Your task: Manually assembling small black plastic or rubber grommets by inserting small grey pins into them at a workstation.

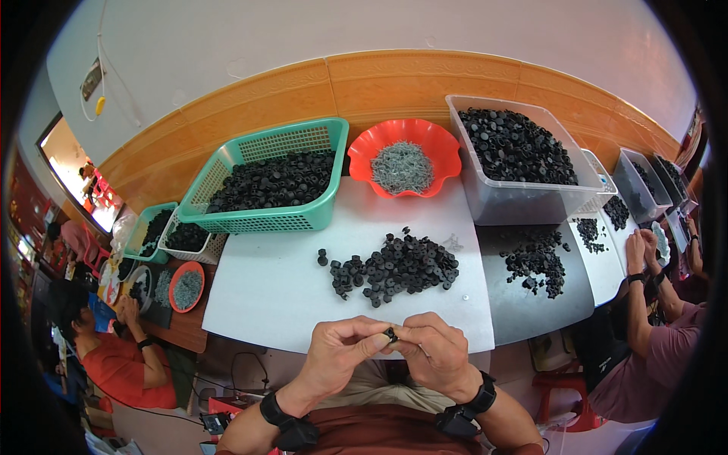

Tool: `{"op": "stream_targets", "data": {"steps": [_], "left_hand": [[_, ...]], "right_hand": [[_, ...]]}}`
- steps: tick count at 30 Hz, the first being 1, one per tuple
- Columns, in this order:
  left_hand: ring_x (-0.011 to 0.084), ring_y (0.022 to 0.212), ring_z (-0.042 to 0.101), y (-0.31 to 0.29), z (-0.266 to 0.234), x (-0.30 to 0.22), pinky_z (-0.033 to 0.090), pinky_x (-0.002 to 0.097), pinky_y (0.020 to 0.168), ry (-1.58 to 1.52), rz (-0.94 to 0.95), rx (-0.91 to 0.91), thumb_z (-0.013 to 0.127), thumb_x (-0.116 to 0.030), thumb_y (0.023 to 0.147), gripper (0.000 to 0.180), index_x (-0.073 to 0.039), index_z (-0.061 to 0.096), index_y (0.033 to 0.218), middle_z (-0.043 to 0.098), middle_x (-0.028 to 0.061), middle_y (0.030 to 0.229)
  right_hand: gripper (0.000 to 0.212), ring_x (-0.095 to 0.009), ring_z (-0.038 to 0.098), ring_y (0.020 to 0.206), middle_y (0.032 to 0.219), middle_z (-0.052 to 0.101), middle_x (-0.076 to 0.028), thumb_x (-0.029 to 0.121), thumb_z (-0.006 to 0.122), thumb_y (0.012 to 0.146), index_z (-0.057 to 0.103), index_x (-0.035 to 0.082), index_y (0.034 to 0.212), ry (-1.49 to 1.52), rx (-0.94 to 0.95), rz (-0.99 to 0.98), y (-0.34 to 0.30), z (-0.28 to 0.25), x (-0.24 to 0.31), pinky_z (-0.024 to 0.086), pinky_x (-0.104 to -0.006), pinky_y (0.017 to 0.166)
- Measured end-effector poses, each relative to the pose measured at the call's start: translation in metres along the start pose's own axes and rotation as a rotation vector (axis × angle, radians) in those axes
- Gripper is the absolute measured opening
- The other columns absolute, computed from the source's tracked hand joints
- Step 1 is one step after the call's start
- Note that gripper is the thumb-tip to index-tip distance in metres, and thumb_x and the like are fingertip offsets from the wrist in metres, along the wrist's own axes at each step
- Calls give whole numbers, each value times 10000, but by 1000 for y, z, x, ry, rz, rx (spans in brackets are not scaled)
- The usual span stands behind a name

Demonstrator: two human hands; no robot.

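Observation:
A small black plastic part (390,334) is pinched between my two hands, just past the table's near edge. My left hand (338,355) grips it with thumb and forefinger from one side. From the other side my right hand (435,353) closes on it, its fingertips meeting those of the left. Any finer detail of the part is covered by the fingers. Beyond my hands, a loose pile of black plastic parts (409,267) lies on the white board (262,284). A few small pale screws (453,243) rest at the pile's far right.
At the back stand a green basket (265,221) of black parts, a red wavy-rimmed bowl (365,141) of metal screws, and a clear bin (523,196) of black pieces. Black pieces (535,264) lie on a dark surface at right. People work at left (129,371) and right (644,356).

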State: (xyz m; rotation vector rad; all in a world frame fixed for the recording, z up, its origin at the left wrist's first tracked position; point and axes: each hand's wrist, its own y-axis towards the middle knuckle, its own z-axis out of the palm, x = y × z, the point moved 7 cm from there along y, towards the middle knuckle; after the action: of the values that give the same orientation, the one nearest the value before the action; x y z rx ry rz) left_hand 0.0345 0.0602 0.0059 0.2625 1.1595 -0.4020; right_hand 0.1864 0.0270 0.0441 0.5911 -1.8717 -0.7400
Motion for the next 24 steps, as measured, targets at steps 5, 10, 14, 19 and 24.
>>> {"op": "stream_targets", "data": {"steps": [5,10,14,19,24], "left_hand": [[185,976,695,-4,7,0,607,308,890,-23,14,-11,657,0,968,188,52,711,1140,716,134,1112],[170,981,692,-6,11,-1,598,301,898,1,40,-15,665,1,964,176,53,715,1124,719,138,1111],[160,978,689,-9,9,-4,583,287,904,27,45,1,673,5,958,176,51,719,1121,722,129,1108],[129,949,674,-14,3,-2,567,271,882,-9,17,-35,719,8,927,136,43,689,1056,717,105,1051],[105,931,650,-18,3,-1,553,253,848,-35,-36,-27,752,-35,918,184,5,605,1021,677,63,1008]], "right_hand": [[208,-194,679,627,853,671,-105,-13,816,781,675,14,932,-24,-8,-39,3,-4,4,531,-284,518],[264,-200,665,614,833,660,-99,1,846,735,645,27,904,-85,43,-141,2,-5,6,522,-285,507],[282,-192,661,625,859,659,-95,15,854,731,660,31,935,-76,59,-143,1,-6,6,527,-281,516],[376,-189,651,637,877,639,-70,48,853,734,710,65,1081,-44,184,-49,2,1,6,536,-297,514],[438,-181,620,613,881,606,-36,51,826,742,700,96,1159,-62,238,-81,1,2,10,514,-298,494]]}}
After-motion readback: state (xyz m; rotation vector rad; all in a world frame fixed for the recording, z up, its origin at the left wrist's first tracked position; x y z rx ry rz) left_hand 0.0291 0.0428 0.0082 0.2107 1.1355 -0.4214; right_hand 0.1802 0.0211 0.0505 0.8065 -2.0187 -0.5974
